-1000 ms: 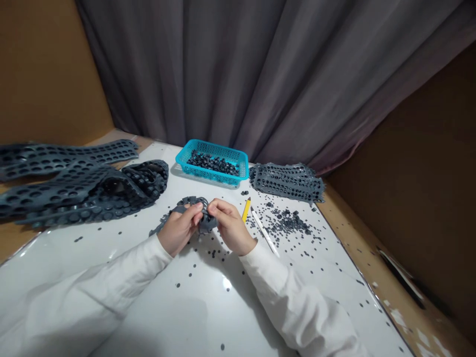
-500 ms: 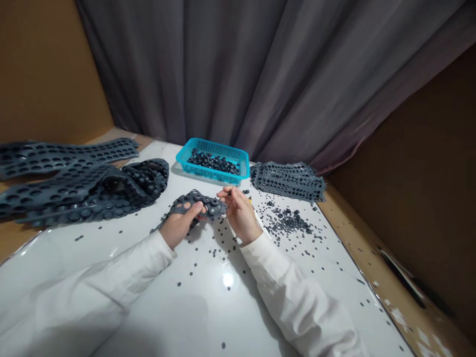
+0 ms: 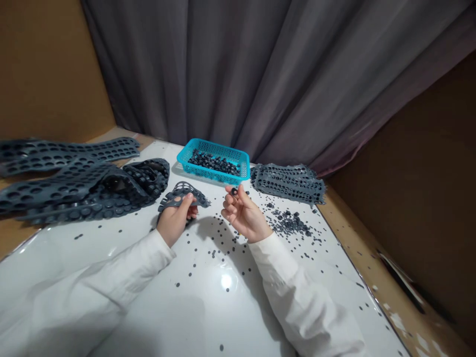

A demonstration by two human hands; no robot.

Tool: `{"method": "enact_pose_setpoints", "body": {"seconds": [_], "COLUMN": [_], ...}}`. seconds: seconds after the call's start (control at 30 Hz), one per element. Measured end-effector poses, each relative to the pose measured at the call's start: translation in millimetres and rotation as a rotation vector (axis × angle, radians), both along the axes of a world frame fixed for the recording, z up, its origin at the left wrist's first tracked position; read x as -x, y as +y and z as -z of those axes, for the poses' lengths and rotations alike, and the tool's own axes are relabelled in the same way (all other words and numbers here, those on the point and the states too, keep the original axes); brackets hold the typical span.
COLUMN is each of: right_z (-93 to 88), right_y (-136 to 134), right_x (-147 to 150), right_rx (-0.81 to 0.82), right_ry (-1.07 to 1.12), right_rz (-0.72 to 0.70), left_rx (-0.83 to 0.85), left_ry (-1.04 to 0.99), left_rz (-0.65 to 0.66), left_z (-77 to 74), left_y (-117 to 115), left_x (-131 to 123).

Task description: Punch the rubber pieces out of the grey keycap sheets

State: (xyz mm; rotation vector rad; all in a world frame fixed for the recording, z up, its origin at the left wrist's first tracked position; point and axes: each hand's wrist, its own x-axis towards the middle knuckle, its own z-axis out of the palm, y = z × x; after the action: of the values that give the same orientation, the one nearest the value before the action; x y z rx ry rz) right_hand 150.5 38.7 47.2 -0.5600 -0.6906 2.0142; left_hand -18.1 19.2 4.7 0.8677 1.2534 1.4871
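My left hand point(image 3: 174, 221) grips a small dark grey rubber sheet point(image 3: 183, 193) full of round holes, lifted slightly above the white table point(image 3: 201, 302). My right hand point(image 3: 243, 212) is raised, palm toward me, and pinches a small dark rubber ring point(image 3: 234, 191) between thumb and fingertips. It is a short way in front of the blue plastic basket point(image 3: 213, 168), which holds several of the same dark rings.
Large perforated rubber sheets point(image 3: 74, 186) are heaped at the left. A flat stack of punched sheets point(image 3: 288, 182) lies right of the basket. A pile of loose rings point(image 3: 290, 223) and scattered dots cover the table. A grey curtain hangs behind.
My hands have parted. The right hand pulled a ring off the sheet and lifted toward the basket. The left hand drew the sheet left. The yellow tool is now hidden.
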Motion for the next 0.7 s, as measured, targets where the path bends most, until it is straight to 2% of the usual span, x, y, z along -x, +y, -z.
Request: {"method": "enact_pose_setpoints", "body": {"seconds": [0.33,0.53,0.63,0.7], "right_z": [-7.8,-5.5,-0.4,3.8], "right_y": [-6,-4,-2,-2], "right_x": [3,5,5,4], "right_rx": [0.102,0.214,0.193,0.116], "right_ry": [0.031,0.038,-0.029,-0.148], "right_rz": [-0.101,-0.026,-0.007,-0.01], "left_rx": [0.01,0.045,0.04,0.013], "left_ry": [0.038,0.037,0.058,0.111], "left_rz": [0.055,0.068,0.077,0.095], "left_z": [4.1,1.3,1.3,2.0], "left_y": [-2,-4,-5,-6], "left_x": [-4,-6,-7,-7]}}
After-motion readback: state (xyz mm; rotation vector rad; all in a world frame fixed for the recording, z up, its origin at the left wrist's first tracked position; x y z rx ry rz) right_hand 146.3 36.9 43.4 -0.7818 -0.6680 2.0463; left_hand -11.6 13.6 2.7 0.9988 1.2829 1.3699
